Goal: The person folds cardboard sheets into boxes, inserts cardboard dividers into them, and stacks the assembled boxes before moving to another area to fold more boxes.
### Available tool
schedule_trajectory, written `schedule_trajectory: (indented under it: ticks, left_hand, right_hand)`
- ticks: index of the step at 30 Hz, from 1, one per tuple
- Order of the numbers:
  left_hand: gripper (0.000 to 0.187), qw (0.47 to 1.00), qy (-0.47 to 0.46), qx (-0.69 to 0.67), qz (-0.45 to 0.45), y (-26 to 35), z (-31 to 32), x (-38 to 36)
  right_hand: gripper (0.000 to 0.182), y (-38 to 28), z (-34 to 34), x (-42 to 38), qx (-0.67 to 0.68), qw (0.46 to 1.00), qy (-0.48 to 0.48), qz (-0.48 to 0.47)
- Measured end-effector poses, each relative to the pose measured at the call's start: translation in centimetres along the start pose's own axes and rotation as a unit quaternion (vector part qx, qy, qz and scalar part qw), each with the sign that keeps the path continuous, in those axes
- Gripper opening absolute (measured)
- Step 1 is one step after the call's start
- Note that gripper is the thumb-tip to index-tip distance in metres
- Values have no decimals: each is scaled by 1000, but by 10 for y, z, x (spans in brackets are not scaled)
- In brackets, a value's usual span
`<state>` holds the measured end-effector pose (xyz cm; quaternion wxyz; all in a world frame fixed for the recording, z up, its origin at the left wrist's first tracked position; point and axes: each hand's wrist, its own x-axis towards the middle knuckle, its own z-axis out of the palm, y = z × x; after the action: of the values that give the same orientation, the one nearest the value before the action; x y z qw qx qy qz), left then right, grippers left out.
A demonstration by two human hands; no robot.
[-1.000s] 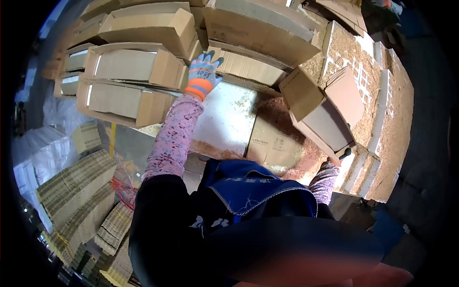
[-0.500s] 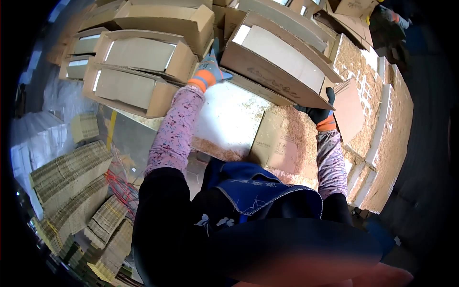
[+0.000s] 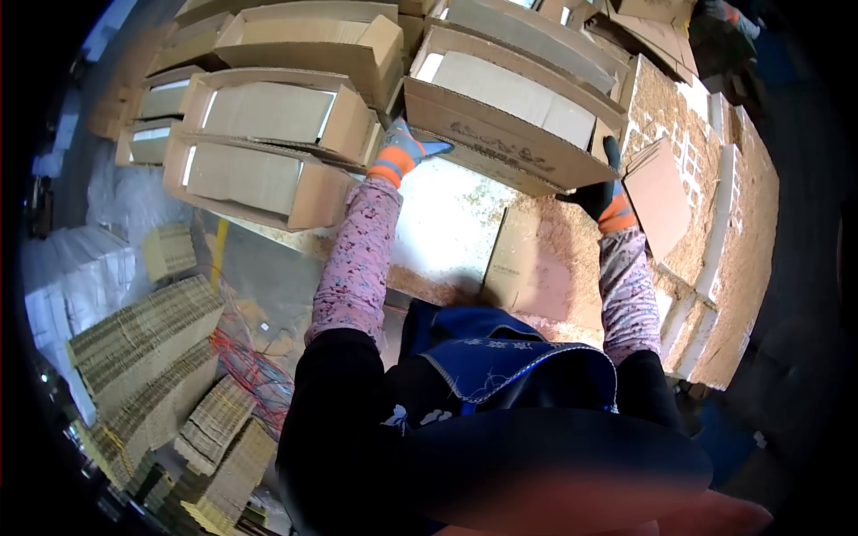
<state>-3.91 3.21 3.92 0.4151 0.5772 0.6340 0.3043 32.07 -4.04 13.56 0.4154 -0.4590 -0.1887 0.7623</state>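
Observation:
An open-topped cardboard box (image 3: 500, 127) with a grey-white board or pad inside stands between my hands, dark printing on its near side. At its left end is my left hand (image 3: 404, 150), in a grey-blue glove with an orange cuff; the thumb lies along the near side and the other fingers are partly hidden. My right hand (image 3: 601, 195), in a dark glove with an orange cuff, grips the lower right corner, one finger pointing up along the end. Below the box, a flat cardboard piece (image 3: 511, 255) lies on the dusty white work surface (image 3: 442, 223).
Several similar filled boxes (image 3: 259, 112) stand in rows at the left. On the right are brown-dusted white blocks (image 3: 751, 241) and a loose cardboard sheet (image 3: 660, 198). Cardboard stacks (image 3: 147, 326) and red strapping (image 3: 255, 371) are at lower left. Another person's gloved hand (image 3: 737, 20) shows at top right.
The view has turned slightly. The box has shifted a little left towards the neighbouring boxes, with both hands staying at its ends.

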Motion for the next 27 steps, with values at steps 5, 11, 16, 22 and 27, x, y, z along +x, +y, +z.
schedule_trajectory:
  ticks: [5,11,16,22,27]
  left_hand:
    - [92,993,-55,-93,-36,-6,4,15]
    - [80,991,103,-79,-3,-12,29,-32]
    - [40,963,-33,-202,-175,-41,95,-167]
    - [73,992,-118,-20,-43,-62,178,-300]
    - [76,983,-90,82,-139,8,188,-299]
  right_hand:
    - [84,-5,23,1,-5,998,55,8]
    - [89,9,15,-13,-39,994,106,-15]
    - [59,85,-85,-100,31,976,203,-76]
    - [30,231,-270,-234,-199,792,542,-197]
    - [32,244,-278,-256,-121,916,366,-115]
